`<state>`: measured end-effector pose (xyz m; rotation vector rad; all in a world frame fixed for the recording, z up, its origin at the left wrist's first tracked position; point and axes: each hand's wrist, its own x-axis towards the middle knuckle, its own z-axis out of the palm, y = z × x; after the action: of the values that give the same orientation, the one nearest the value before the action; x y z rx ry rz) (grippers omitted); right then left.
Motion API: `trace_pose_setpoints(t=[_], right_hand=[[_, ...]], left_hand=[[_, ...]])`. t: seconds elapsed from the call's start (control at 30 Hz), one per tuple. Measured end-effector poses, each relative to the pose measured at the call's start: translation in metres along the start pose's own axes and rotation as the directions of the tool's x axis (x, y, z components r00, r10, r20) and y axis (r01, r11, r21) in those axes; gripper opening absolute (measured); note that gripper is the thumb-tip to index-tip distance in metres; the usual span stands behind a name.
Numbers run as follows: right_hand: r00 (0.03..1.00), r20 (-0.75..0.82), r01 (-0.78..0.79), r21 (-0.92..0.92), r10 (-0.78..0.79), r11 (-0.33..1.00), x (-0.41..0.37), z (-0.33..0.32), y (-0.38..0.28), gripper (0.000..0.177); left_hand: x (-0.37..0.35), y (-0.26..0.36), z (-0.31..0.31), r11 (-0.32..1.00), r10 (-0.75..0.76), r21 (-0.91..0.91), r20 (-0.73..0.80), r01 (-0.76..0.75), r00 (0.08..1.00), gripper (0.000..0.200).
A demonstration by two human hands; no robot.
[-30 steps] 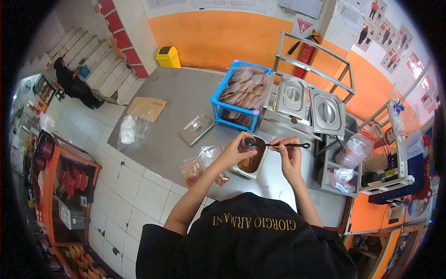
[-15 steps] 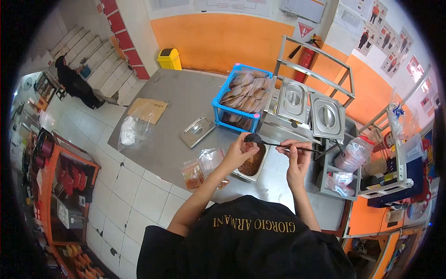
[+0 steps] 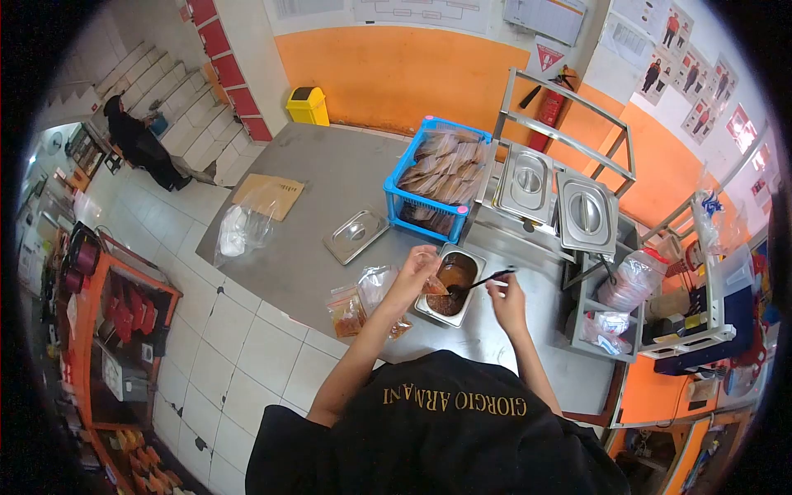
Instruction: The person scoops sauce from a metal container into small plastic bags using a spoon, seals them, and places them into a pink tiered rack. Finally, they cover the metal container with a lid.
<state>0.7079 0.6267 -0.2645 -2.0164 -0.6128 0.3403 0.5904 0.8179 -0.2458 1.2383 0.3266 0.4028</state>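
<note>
A small clear plastic bag (image 3: 434, 285) with some reddish-brown sauce in it is pinched in my left hand (image 3: 419, 266), over the left edge of a steel pan (image 3: 474, 307). Brown chunky sauce (image 3: 446, 304) partly fills that pan. My right hand (image 3: 506, 300), to the pan's right, has its fingers closed round the handle of a black ladle (image 3: 485, 281). The ladle's bowl is down in the sauce, hard to make out. Filled zip bags (image 3: 347, 313) and an unfilled clear bag (image 3: 377, 283) lie left of the pan, near my left forearm.
A steel lid (image 3: 356, 237) lies on the metal table (image 3: 330, 157). Behind the pan stands a blue crate (image 3: 425, 221) of packed bags. Lidded steel pans (image 3: 528, 181) and a grey bin (image 3: 629, 330) are at the right. Another person (image 3: 136, 144) stands far left near stairs.
The ladle has gone from above the pan down into the sauce. My right hand has shifted left and lower, and my left hand with the bag has moved slightly left.
</note>
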Motion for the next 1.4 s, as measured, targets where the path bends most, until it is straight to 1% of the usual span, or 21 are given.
trace_pose_setpoints(t=[0.03, 0.07, 0.1, 0.13, 0.2, 0.23, 0.33, 0.37, 0.4, 0.43, 0.5, 0.6, 0.67, 0.73, 0.8, 0.83, 0.93, 1.03, 1.17, 1.23, 1.4], right_hand=[[0.980, -0.165, 0.081, -0.165, -0.108, 0.983, -0.009, 0.009, -0.011, 0.040], [0.908, -0.288, 0.195, -0.355, -0.306, 0.914, -0.013, 0.012, -0.026, 0.039], [0.785, -0.359, 0.262, -0.545, -0.504, 0.797, -0.016, 0.009, -0.047, 0.038], [0.787, -0.356, 0.263, -0.545, -0.503, 0.797, -0.017, 0.007, -0.062, 0.038], [0.864, -0.095, 0.492, -0.047, -0.495, 0.869, -0.019, 0.003, -0.086, 0.041], [0.883, -0.033, 0.469, 0.139, -0.469, 0.872, -0.022, 0.005, -0.097, 0.039], [0.912, -0.048, 0.408, 0.179, -0.407, 0.895, -0.024, 0.010, -0.110, 0.030], [0.938, -0.033, 0.342, 0.242, -0.345, 0.908, -0.024, 0.010, -0.111, 0.024], [0.959, -0.012, 0.274, 0.304, -0.284, 0.912, -0.024, 0.010, -0.111, 0.019], [0.959, -0.013, 0.275, 0.304, -0.284, 0.912, -0.023, 0.010, -0.111, 0.019], [0.942, -0.056, 0.331, 0.320, -0.331, 0.888, -0.022, 0.009, -0.110, 0.014], [0.932, -0.012, 0.354, 0.260, -0.363, 0.899, -0.025, 0.005, -0.116, 0.014], [0.944, -0.005, 0.320, 0.263, -0.330, 0.910, -0.026, 0.004, -0.117, 0.013], [0.954, -0.004, 0.290, 0.265, -0.300, 0.920, -0.025, 0.000, -0.120, 0.012], [0.934, -0.031, 0.355, 0.138, -0.355, 0.924, -0.026, -0.008, -0.124, 0.010], [0.935, -0.029, 0.355, 0.138, -0.354, 0.925, -0.026, -0.011, -0.125, 0.010], [0.910, 0.028, 0.411, 0.063, -0.413, 0.910, -0.028, -0.018, -0.127, 0.009], [0.902, 0.030, 0.426, 0.120, -0.432, 0.897, -0.028, -0.020, -0.127, 0.008], [0.886, 0.009, 0.456, 0.166, -0.463, 0.874, -0.029, -0.015, -0.123, 0.008], [0.869, -0.014, 0.492, 0.139, -0.495, 0.860, -0.032, -0.013, -0.126, 0.009], [0.840, 0.004, 0.537, 0.133, -0.542, 0.833, -0.035, -0.007, -0.135, 0.010]], left_hand=[[-0.004, 0.007, 0.003, 0.995, -0.088, -0.052, -0.010, 0.088, 0.996, 0.035], [-0.007, 0.013, 0.005, 0.995, -0.089, -0.052, -0.011, 0.089, 0.996, 0.035], [-0.010, 0.018, 0.009, 0.993, -0.097, -0.070, 0.010, 0.097, 0.995, 0.033], [-0.012, 0.022, 0.012, 0.990, -0.105, -0.089, 0.030, 0.108, 0.994, 0.032], [-0.016, 0.027, 0.019, 0.992, -0.072, -0.096, 0.059, 0.077, 0.996, 0.031], [-0.017, 0.028, 0.023, 0.994, -0.031, -0.102, 0.092, 0.041, 0.995, 0.031], [-0.020, 0.028, 0.035, 0.994, 0.039, -0.109, 0.164, -0.021, 0.986, 0.033], [-0.022, 0.028, 0.035, 0.994, 0.038, -0.108, 0.167, -0.020, 0.985, 0.033], [-0.024, 0.028, 0.032, 0.987, 0.140, 0.050, 0.155, -0.150, 0.978, 0.034], [-0.026, 0.029, 0.030, 0.940, 0.242, 0.209, 0.157, -0.271, 0.958, 0.036], [-0.033, 0.034, 0.028, 0.940, 0.235, 0.211, 0.168, -0.268, 0.957, 0.037], [-0.044, 0.042, 0.028, 0.942, 0.206, 0.230, 0.176, -0.244, 0.963, 0.038], [-0.049, 0.047, 0.027, 0.941, 0.186, 0.250, 0.177, -0.227, 0.966, 0.039], [-0.052, 0.052, 0.023, 0.927, 0.252, 0.241, 0.167, -0.288, 0.953, 0.035], [-0.053, 0.050, 0.011, 0.922, 0.257, 0.258, 0.150, -0.289, 0.955, 0.032], [-0.054, 0.049, 0.007, 0.917, 0.262, 0.276, 0.132, -0.290, 0.956, 0.030], [-0.058, 0.049, 0.008, 0.928, 0.287, 0.239, 0.037, -0.287, 0.957, 0.027], [-0.060, 0.049, 0.006, 0.934, 0.301, 0.209, -0.016, -0.291, 0.953, 0.028], [-0.059, 0.056, 0.009, 0.931, 0.346, 0.133, -0.009, -0.341, 0.938, 0.028], [-0.058, 0.060, 0.009, 0.924, 0.365, 0.109, 0.043, -0.367, 0.930, 0.029], [-0.060, 0.074, 0.012, 0.896, 0.409, 0.143, 0.108, -0.421, 0.906, 0.031]])
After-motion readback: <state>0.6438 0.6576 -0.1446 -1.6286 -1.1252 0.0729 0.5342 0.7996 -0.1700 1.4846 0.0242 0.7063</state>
